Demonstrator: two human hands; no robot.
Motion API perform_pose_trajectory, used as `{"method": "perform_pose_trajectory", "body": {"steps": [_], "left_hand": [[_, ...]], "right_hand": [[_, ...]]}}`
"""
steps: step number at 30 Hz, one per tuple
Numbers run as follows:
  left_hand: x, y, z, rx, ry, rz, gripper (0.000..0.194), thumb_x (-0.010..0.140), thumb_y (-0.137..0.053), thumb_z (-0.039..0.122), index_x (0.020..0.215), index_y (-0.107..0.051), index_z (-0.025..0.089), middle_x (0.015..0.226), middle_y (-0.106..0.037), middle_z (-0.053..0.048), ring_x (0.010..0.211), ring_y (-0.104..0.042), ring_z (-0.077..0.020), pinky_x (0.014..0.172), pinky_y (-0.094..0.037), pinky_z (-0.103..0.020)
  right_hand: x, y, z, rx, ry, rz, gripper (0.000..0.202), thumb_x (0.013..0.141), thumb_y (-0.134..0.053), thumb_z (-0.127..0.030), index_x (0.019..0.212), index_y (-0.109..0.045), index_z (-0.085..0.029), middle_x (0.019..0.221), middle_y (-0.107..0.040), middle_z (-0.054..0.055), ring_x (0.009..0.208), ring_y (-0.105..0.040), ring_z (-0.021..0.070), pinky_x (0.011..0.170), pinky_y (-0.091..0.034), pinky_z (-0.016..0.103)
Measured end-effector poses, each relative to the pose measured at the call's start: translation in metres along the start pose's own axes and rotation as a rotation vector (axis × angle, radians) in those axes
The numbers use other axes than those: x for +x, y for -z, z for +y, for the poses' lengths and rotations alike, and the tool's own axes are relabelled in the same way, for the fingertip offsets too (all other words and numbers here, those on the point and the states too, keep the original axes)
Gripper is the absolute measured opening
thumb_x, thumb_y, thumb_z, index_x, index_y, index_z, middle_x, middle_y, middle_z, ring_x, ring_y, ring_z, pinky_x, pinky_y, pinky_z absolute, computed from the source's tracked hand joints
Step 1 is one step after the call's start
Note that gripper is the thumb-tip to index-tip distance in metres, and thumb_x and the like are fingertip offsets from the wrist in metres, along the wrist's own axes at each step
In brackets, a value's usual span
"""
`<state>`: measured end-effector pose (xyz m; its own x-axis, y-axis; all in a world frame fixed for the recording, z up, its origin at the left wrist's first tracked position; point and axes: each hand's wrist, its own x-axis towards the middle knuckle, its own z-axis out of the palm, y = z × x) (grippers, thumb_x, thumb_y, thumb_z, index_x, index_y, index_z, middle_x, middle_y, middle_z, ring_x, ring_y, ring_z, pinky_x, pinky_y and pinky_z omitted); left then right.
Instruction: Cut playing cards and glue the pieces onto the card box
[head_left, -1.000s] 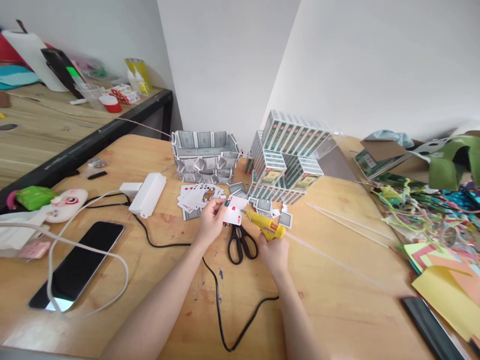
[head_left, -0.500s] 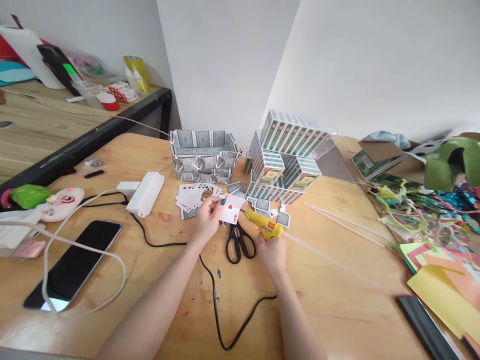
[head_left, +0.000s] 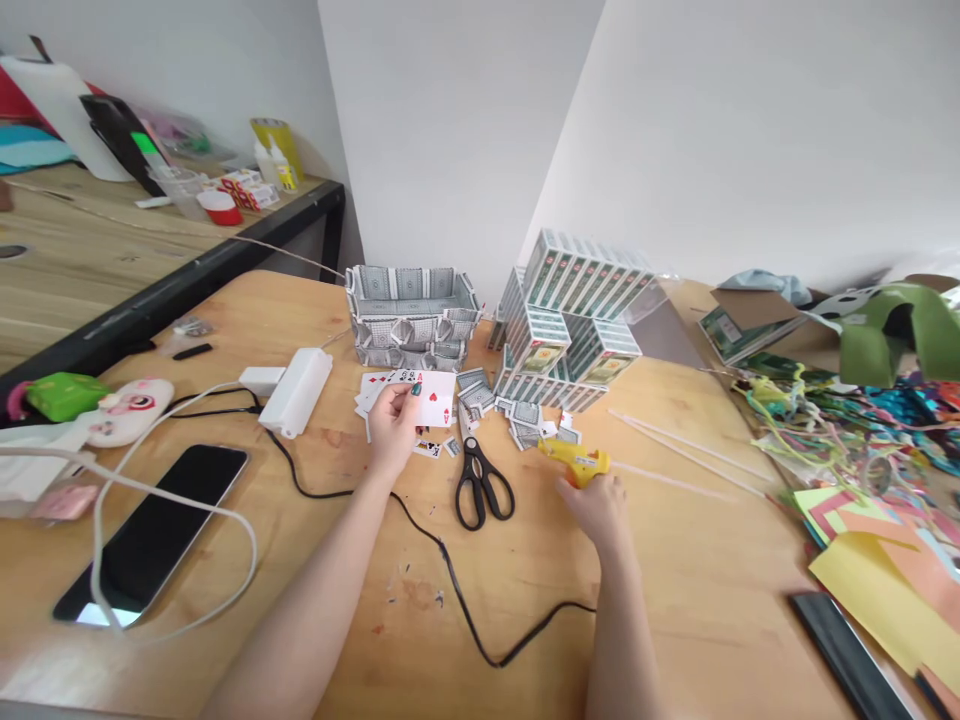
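Observation:
My left hand [head_left: 395, 425] pinches an ace of hearts playing card [head_left: 435, 402], held face up above a spread of other cards [head_left: 375, 382]. Over to the right, my right hand [head_left: 596, 500] is wrapped round a yellow hot glue gun [head_left: 574, 457], its nozzle pointing left and a clear glue stick jutting out of its back. Black-handled scissors [head_left: 484, 485] lie between my hands. Behind them are folded and cut card pieces [head_left: 525, 420]. A box-shaped basket built from cards [head_left: 412, 325] stands at the back.
Stacked card boxes [head_left: 570, 300] rise at the back right. Loose glue sticks [head_left: 690, 455] lie right of them. A black cord [head_left: 465, 600] crosses the front. A phone [head_left: 154, 530] and a white power strip [head_left: 298, 390] lie left; coloured paper [head_left: 862, 570] and craft scraps sit right.
My right hand has moved right with the glue gun, away from the card. My left hand has shifted slightly left and back with the ace of hearts.

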<state>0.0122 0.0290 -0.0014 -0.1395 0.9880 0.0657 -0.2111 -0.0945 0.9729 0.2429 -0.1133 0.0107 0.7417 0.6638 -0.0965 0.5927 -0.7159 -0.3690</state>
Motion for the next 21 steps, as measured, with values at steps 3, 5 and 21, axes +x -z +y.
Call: {"method": "perform_pose_trajectory", "body": {"steps": [3,5,21], "left_hand": [[0.003,0.003,-0.003,0.003,-0.028,0.021,0.028,0.070,-0.062,0.039,0.081,-0.054,0.015,0.062,-0.060,0.001,0.044,-0.050,-0.0075,0.038,-0.037,-0.016],[0.004,0.003,-0.004,0.018,-0.041,0.012,0.026,0.072,-0.061,0.039,0.081,-0.055,0.016,0.061,-0.060,0.001,0.044,-0.050,-0.0077,0.040,-0.038,-0.017],[0.011,0.008,-0.010,0.043,-0.082,0.013,0.023,0.071,-0.061,0.035,0.082,-0.056,0.015,0.062,-0.061,0.000,0.050,-0.053,-0.0091,0.045,-0.040,-0.018]], "right_hand": [[-0.005,0.006,0.002,-0.225,-0.089,-0.085,0.065,0.064,-0.052,-0.050,0.108,-0.051,-0.003,0.108,-0.052,0.025,0.109,-0.043,0.0392,0.079,-0.039,0.047],[-0.010,0.016,-0.002,-0.307,-0.066,-0.058,0.061,0.067,-0.053,-0.050,0.107,-0.053,-0.004,0.108,-0.051,0.025,0.108,-0.042,0.0404,0.078,-0.038,0.049],[-0.020,-0.017,-0.156,-0.359,1.017,-0.400,0.028,0.076,-0.047,-0.007,0.094,-0.066,-0.019,0.099,-0.065,0.011,0.101,-0.055,0.0238,0.077,-0.044,0.030]]}}
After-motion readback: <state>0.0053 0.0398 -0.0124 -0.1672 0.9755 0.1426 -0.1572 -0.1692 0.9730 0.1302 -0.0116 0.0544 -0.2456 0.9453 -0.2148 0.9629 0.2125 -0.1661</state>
